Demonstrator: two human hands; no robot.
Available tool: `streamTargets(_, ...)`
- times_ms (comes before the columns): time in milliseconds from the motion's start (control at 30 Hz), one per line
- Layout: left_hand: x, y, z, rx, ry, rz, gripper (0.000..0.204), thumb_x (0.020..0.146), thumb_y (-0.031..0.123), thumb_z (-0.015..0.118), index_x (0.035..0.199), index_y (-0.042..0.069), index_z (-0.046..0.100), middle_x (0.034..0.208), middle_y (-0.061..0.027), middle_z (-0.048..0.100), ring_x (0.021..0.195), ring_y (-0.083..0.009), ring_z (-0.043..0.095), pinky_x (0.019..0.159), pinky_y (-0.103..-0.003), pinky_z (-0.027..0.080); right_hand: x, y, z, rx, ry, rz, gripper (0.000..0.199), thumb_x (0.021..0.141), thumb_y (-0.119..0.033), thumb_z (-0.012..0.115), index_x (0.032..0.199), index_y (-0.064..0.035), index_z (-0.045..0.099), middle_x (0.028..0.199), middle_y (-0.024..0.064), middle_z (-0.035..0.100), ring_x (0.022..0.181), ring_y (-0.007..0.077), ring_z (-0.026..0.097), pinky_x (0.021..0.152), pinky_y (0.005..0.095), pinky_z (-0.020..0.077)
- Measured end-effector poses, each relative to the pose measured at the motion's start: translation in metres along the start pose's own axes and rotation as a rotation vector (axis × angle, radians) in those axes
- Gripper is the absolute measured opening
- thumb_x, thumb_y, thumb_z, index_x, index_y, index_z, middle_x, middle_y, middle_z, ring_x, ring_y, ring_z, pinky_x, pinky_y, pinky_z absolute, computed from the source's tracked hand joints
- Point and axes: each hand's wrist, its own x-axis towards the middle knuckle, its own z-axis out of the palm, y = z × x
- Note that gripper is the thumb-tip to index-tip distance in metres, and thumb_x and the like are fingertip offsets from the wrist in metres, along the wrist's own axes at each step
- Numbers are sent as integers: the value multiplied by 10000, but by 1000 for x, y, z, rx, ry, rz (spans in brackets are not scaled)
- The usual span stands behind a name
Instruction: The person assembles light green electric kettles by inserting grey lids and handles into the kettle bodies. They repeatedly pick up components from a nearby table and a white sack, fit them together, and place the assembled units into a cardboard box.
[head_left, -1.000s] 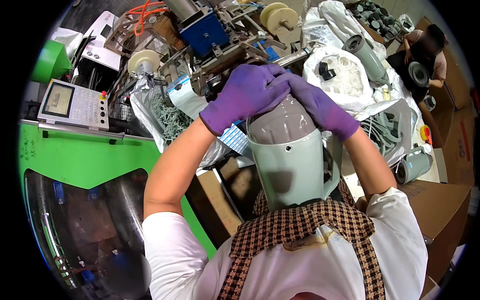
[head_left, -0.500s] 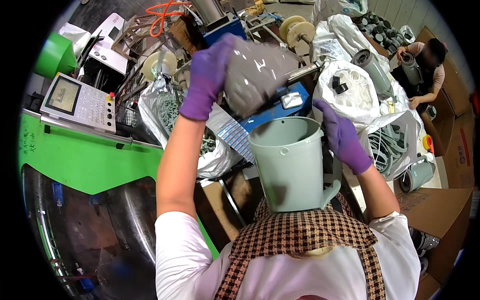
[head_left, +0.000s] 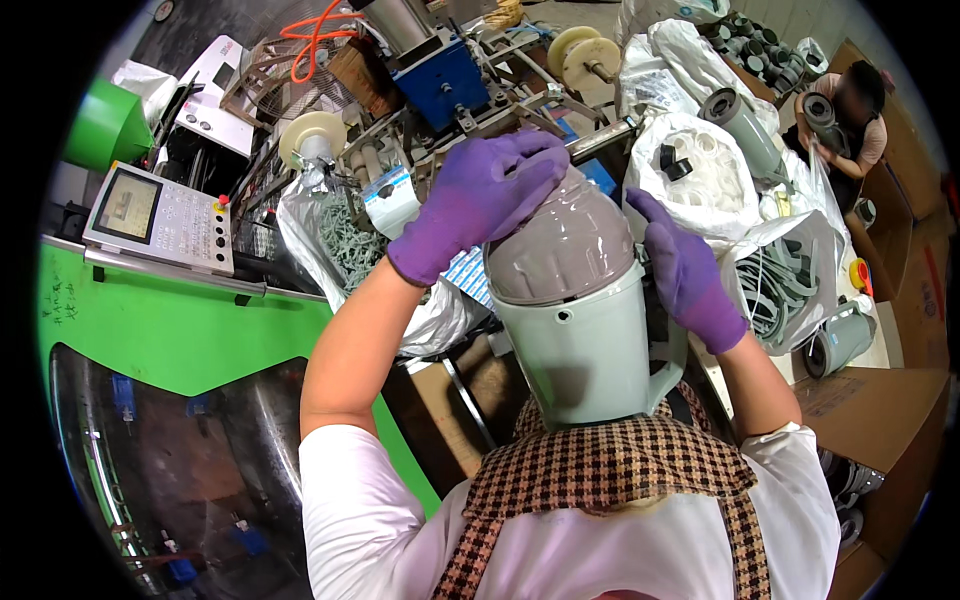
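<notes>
My left hand (head_left: pixel 490 200), in a purple glove, is curled over the top of a glossy, translucent grey-brown plastic dome (head_left: pixel 565 245). The dome's lower edge sits at the rim of a pale green jug (head_left: pixel 575 360), which stands upright against my checked apron (head_left: pixel 600 465). To the right of the jug's rim is my gloved right hand (head_left: pixel 690 275), fingers stretched out, close to the jug's handle (head_left: pixel 668 375). Whether the right hand touches the jug is unclear; part of it may be hidden.
Bags of white rings (head_left: pixel 715 190), grey-green curved handles (head_left: pixel 785 295) and small green parts (head_left: pixel 345 240) stand around. A control panel (head_left: pixel 160 220) is at left. Beyond the jug is a blue machine (head_left: pixel 440 85). A co-worker (head_left: pixel 850 120) handles another jug at right, near cardboard boxes (head_left: pixel 875 415).
My left hand has brought the dome down and toward me, from above the machine onto the jug's open top. My right hand and the jug have barely moved.
</notes>
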Motion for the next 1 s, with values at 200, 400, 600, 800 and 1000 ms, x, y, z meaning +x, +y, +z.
streamTargets(200, 4, 4, -6, 95, -110, -45, 369, 949, 347, 606, 1162, 58, 688, 962, -148, 733, 786, -207, 697, 754, -316, 541, -6, 1, -10, 23, -93, -44, 596, 1067, -432, 258, 1434, 5, 428, 1331, 235, 578, 1202, 382, 586, 989, 390, 456)
streamTargets(400, 7, -3, -8, 65, -188, -27, 370, 952, 317, 623, 1186, 33, 668, 933, -127, 728, 780, -138, 662, 750, -296, 532, -3, 1, -13, 53, -211, 39, 604, 1066, -436, 276, 1444, 15, 409, 1363, 228, 556, 1228, 353, 568, 1002, 382, 446)
streamTargets(600, 15, -16, 5, 134, -212, 138, 343, 957, 266, 593, 1206, 36, 648, 965, -133, 721, 822, -174, 681, 785, -309, 534, 68, 11, -21, 779, -367, 31, 672, 1038, -418, 392, 1546, -5, 240, 1563, 174, 325, 1366, 207, 409, 1135, 360, 316)
streamTargets(800, 19, -21, 13, 75, -273, 83, 293, 949, 257, 573, 1177, 86, 642, 968, -136, 702, 820, -242, 688, 787, -323, 524, 67, 10, 33, 146, -291, -224, 492, 1070, -384, 284, 1488, -136, 358, 1435, 257, 460, 1266, 386, 528, 1068, 398, 406)
streamTargets(1000, 31, -18, 10, 154, -378, 232, 271, 946, 253, 579, 1149, 84, 639, 991, -139, 692, 811, -308, 654, 774, -351, 523, 59, 0, 19, 292, -290, 4, 471, 1068, -400, 301, 1407, -125, 479, 1329, 225, 560, 1206, 383, 565, 1048, 394, 424)
